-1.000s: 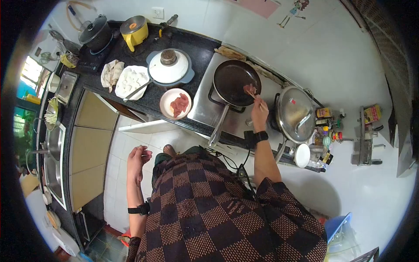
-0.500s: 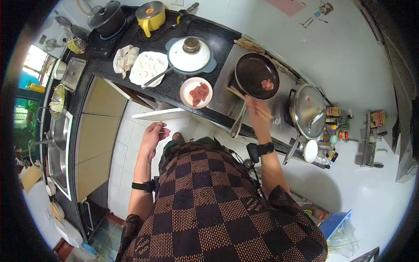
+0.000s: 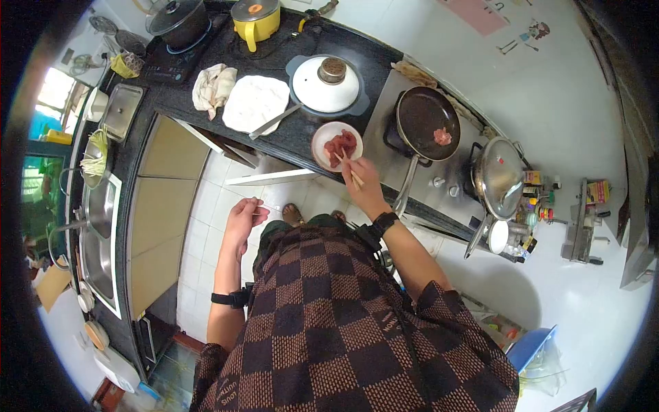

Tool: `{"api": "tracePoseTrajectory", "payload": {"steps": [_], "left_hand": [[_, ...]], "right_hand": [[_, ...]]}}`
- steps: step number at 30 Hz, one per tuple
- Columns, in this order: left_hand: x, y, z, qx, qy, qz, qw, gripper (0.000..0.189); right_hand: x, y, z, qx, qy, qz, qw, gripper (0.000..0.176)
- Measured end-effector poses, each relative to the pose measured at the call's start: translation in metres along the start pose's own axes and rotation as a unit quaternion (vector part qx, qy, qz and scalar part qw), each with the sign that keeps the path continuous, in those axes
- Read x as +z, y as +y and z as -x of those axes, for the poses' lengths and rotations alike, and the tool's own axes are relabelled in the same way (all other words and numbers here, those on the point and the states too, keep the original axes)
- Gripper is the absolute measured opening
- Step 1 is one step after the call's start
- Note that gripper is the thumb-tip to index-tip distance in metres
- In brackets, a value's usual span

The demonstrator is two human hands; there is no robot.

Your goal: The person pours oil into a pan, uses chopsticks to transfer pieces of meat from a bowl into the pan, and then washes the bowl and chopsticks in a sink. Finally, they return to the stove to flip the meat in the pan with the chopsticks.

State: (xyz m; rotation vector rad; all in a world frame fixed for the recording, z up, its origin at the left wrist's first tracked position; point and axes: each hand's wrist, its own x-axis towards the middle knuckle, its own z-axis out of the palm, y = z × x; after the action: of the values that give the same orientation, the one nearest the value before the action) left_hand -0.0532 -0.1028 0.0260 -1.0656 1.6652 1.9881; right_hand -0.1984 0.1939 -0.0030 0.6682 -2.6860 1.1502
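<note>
Now the right hand (image 3: 365, 184) pinches chopsticks (image 3: 351, 172), their tips on the meat (image 3: 341, 144) in the pink plate (image 3: 316, 148). The left hand (image 3: 241, 218) hangs low; I cannot tell its grip.

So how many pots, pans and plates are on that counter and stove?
Lidded pots: 4 (black pot, yellow pot, white-lidded pot, steel-lidded pot)
Open frying pan: 1
Plates: 2 (white plate, meat plate)
Total: 7
</note>
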Motion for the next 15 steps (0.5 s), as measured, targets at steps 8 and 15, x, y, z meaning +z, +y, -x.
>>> {"api": "tracePoseTrajectory", "payload": {"steps": [8,15], "left_hand": [[-0.02,0.003,0.001,-0.002,0.001,0.005,1.0,0.032],[-0.018,0.007,0.0,0.003,-0.016,-0.005,1.0,0.032]], "right_hand": [[-0.004,-0.002,0.003,0.128,-0.009,-0.051,0.99,0.018],[0.013,0.007,0.004,-0.028,0.052,-0.009,0.998,0.022]]}}
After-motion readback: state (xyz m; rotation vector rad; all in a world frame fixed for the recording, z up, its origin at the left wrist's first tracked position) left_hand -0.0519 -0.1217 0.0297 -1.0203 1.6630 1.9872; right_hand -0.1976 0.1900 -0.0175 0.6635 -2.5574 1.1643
